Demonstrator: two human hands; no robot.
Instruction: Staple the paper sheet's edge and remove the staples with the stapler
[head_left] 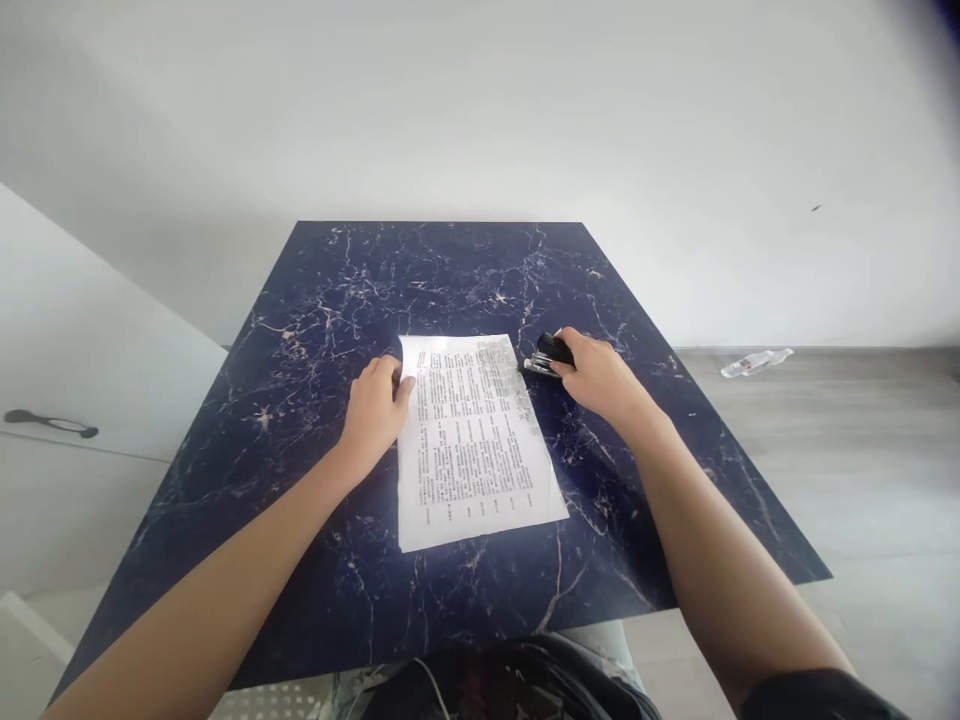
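A printed sheet of paper (472, 440) lies on the dark blue marbled table (420, 270). My left hand (375, 410) rests at the sheet's left edge, with the thumb and fingertips pressing on the paper near its top corner. Just right of the sheet's top right corner, my right hand (596, 375) is closed round a small black stapler (549, 354). The stapler's metal nose points toward the paper and seems to touch its corner.
A white wall stands behind the table. A white cabinet door with a dark handle (49, 424) is at the left. On the grey floor at the right lies a clear plastic bottle (756, 362). Dark clothing (510, 690) shows at the bottom edge.
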